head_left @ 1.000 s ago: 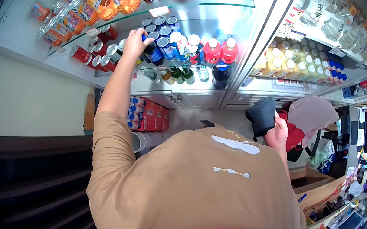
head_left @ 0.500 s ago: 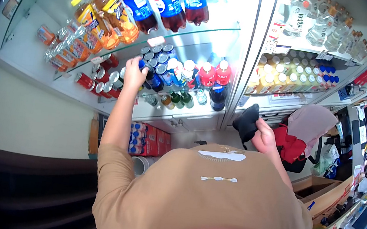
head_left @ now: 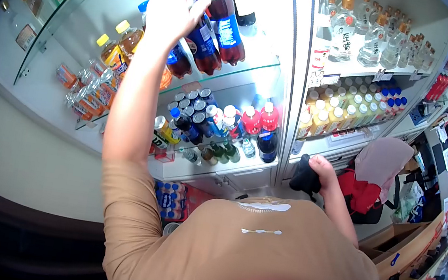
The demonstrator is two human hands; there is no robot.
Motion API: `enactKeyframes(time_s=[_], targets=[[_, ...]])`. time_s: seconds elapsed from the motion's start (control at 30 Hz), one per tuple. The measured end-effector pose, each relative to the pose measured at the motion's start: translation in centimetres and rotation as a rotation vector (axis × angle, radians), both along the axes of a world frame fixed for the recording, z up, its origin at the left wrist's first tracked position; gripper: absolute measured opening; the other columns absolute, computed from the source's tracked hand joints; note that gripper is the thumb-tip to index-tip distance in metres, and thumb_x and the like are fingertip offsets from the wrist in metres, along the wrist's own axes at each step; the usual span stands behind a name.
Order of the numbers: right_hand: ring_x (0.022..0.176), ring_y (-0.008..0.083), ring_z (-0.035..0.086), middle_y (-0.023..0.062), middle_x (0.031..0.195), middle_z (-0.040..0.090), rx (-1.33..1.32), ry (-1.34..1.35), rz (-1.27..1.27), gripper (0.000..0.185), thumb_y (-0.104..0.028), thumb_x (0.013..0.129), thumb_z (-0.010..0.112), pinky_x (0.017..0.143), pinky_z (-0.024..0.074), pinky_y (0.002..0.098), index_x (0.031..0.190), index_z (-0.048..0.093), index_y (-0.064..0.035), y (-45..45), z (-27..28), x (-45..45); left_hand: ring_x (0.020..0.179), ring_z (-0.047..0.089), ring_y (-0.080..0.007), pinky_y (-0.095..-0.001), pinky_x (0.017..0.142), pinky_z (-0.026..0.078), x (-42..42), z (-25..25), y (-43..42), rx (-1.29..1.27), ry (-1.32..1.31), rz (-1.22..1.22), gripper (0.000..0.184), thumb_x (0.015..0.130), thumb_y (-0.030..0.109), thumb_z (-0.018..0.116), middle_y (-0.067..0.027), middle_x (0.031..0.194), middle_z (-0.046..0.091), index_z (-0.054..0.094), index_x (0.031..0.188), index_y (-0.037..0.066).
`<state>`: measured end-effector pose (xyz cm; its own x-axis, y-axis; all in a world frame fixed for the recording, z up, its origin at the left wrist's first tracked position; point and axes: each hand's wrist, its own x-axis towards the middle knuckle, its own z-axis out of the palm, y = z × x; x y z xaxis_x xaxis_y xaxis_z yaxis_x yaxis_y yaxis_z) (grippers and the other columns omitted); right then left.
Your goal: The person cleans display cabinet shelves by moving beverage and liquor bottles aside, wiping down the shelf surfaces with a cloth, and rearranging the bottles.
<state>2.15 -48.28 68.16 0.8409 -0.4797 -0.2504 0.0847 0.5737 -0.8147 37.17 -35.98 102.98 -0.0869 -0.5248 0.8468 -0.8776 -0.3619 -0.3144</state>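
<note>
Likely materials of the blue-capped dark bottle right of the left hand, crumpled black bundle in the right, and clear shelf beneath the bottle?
Blue-capped dark bottle: probably plastic, glossy, with a lobed base. Black bundle: likely fabric, matte, softly folded. Clear shelf: apparently glass, shiny, with a green-tinted edge.

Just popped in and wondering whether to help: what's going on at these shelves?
Someone in a brown T-shirt stands facing a stocked drinks cabinet. Their left hand is up at a large blue-labelled bottle on a glass shelf; how firm its grip is can't be told. Their right hand holds a black cloth, lower down. Cans stand below that shelf.
</note>
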Motion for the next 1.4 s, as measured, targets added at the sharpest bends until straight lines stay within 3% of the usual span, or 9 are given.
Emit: enactKeyframes(time_s=[0.1, 0.17, 0.37, 0.57, 0.8, 0.93, 1.03, 1.2, 1.4], targets=[[0.064, 0.0133, 0.057, 0.0036, 0.074, 0.056, 0.015, -0.103, 0.142, 0.017, -0.020, 0.089, 0.057, 0.059, 0.0493, 0.0274, 0.080, 0.051, -0.0060, -0.5, -2.5, -1.3, 0.096, 0.054, -0.0341, -0.0403, 0.086, 0.045, 5.6, 2.8, -3.4, 0.279, 0.088, 0.090, 0.054, 0.085, 0.046, 0.057, -0.0171, 0.106, 0.058, 0.046, 0.131, 0.020], [0.065, 0.0136, 0.057, 0.0045, 0.075, 0.056, -0.001, -0.070, 0.003, 0.018, -0.021, 0.089, 0.057, 0.060, 0.0499, 0.0286, 0.082, 0.052, -0.0053, 0.4, -3.2, -2.2, 0.099, 0.058, -0.0329, -0.0433, 0.086, 0.045, 6.1, 3.6, -4.2, 0.402, 0.032, 0.155, 0.058, 0.083, 0.060, 0.050, -0.0191, 0.108, 0.059, 0.048, 0.130, 0.025], [0.069, 0.0160, 0.059, 0.0073, 0.081, 0.059, 0.196, 0.020, -0.122, 0.020, -0.023, 0.089, 0.057, 0.065, 0.0511, 0.0312, 0.089, 0.054, -0.0038, 2.3, -3.1, -4.7, 0.103, 0.056, -0.0328, -0.0408, 0.090, 0.044, 7.0, 3.7, -5.3, 0.440, 0.128, -0.103, 0.050, 0.086, 0.048, 0.054, -0.0145, 0.111, 0.060, 0.049, 0.129, 0.023], [0.078, 0.0189, 0.061, 0.0074, 0.087, 0.061, 0.444, -0.075, -0.282, 0.024, -0.026, 0.087, 0.062, 0.072, 0.0522, 0.0343, 0.094, 0.055, -0.0038, 2.2, -2.9, -4.3, 0.090, 0.059, -0.0332, -0.0391, 0.079, 0.047, 3.5, 4.4, -4.2, 0.484, 0.309, -0.031, 0.037, 0.088, 0.043, 0.053, -0.0172, 0.095, 0.062, 0.054, 0.106, 0.011], [0.081, 0.0175, 0.061, 0.0063, 0.086, 0.060, 0.354, -0.282, 0.044, 0.046, -0.049, 0.081, 0.065, 0.075, 0.0517, 0.0335, 0.094, 0.055, -0.0057, 0.8, 0.8, -0.5, 0.088, 0.060, -0.0346, -0.0394, 0.078, 0.047, 1.8, 4.0, -0.7, 0.386, 0.251, -0.044, 0.042, 0.086, 0.045, 0.055, -0.0182, 0.093, 0.061, 0.054, 0.103, 0.007], [0.069, 0.0126, 0.057, 0.0034, 0.080, 0.058, -0.401, 0.154, 0.020, 0.042, -0.050, 0.090, 0.051, 0.062, 0.0485, 0.0274, 0.089, 0.055, -0.0077, -1.6, 0.3, 2.0, 0.084, 0.059, -0.0344, -0.0371, 0.075, 0.047, -2.6, 3.4, 4.3, 0.336, 0.287, -0.079, 0.033, 0.085, 0.033, 0.061, -0.0177, 0.090, 0.059, 0.053, 0.103, 0.007], [0.066, 0.0132, 0.058, 0.0035, 0.076, 0.059, 0.070, 0.303, -0.032, 0.038, -0.046, 0.091, 0.052, 0.061, 0.0492, 0.0282, 0.086, 0.055, -0.0084, -2.4, 3.9, 1.9, 0.080, 0.059, -0.0286, -0.0329, 0.074, 0.047, -5.5, 2.3, 8.9, 0.328, 0.487, -0.061, 0.029, 0.084, 0.026, 0.063, -0.0142, 0.088, 0.058, 0.053, 0.100, 0.005], [0.069, 0.0194, 0.062, 0.0074, 0.080, 0.061, 0.445, -0.255, 0.175, 0.029, -0.032, 0.097, 0.044, 0.062, 0.0520, 0.0329, 0.089, 0.054, -0.0060, -3.5, 7.4, 1.2, 0.074, 0.057, -0.0296, -0.0349, 0.069, 0.047, -9.0, -2.5, 16.4, 0.440, 0.505, -0.046, 0.033, 0.076, 0.021, 0.070, -0.0146, 0.084, 0.056, 0.054, 0.096, 0.001], [0.080, 0.0186, 0.057, 0.0058, 0.092, 0.058, 0.366, -0.837, 0.307, 0.034, -0.037, 0.099, 0.036, 0.072, 0.0490, 0.0331, 0.094, 0.054, -0.0091, -2.5, 17.6, 7.4, 0.072, 0.056, -0.0328, -0.0399, 0.061, 0.046, -11.9, -10.2, 23.4, 0.540, 0.633, 0.117, 0.039, 0.072, 0.024, 0.073, -0.0133, 0.082, 0.057, 0.053, 0.099, 0.004]])
